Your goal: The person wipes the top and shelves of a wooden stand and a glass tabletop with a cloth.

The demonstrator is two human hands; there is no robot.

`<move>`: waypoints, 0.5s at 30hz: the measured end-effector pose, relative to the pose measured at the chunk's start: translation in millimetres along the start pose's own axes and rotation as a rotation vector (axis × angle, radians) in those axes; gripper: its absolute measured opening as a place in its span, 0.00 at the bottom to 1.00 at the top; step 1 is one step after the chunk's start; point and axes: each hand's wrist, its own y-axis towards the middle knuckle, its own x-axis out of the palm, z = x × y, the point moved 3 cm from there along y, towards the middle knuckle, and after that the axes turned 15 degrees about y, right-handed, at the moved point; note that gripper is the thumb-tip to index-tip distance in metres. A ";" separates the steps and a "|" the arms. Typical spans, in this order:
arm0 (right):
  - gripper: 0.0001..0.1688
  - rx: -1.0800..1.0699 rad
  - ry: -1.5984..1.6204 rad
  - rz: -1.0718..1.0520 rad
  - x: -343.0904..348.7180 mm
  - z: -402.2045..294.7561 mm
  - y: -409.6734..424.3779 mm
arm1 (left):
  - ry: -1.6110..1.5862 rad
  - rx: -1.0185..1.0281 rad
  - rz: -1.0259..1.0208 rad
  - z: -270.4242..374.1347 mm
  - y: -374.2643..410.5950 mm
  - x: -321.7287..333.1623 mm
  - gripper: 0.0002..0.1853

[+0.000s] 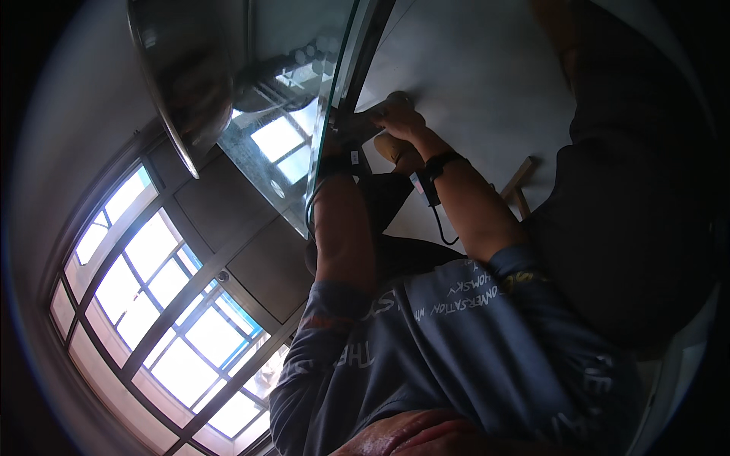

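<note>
My right hand (pixel 404 121) is below the glass tabletop's edge, its fingers closed around a dark elongated object (pixel 365 121) with a rounded far end. A strap with a small cabled box (pixel 425 188) circles the right wrist. My left forearm (pixel 344 222) reaches up beside the glass panel (pixel 274 148); a dark strap and box (pixel 345 162) sit at that wrist. The left hand is lost in shadow near the glass edge, so its fingers cannot be made out. Just under the right hand shows a foot in a tan shoe (pixel 388 147).
A dark frame rail (pixel 370 51) runs along the glass. Upper left stands a shiny, dark curved object (pixel 182 85) with a metal rim. A wooden leg (pixel 520 176) rests on the grey floor (pixel 485 74). At right, a person in dark clothing (pixel 627 199) is close by. Windows lie left.
</note>
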 end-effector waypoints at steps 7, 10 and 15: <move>0.29 -0.038 -0.111 0.211 -36.0 10.1 21.4 | -0.950 -0.236 0.167 4.8 -3.1 -40.6 0.12; 0.27 0.020 0.053 0.303 -91.6 -9.4 13.6 | -0.661 -0.230 0.313 42.7 -0.5 -117.9 0.15; 0.25 -0.022 0.100 0.446 -132.2 -29.4 4.2 | -0.321 -0.017 0.486 65.5 1.6 -158.8 0.20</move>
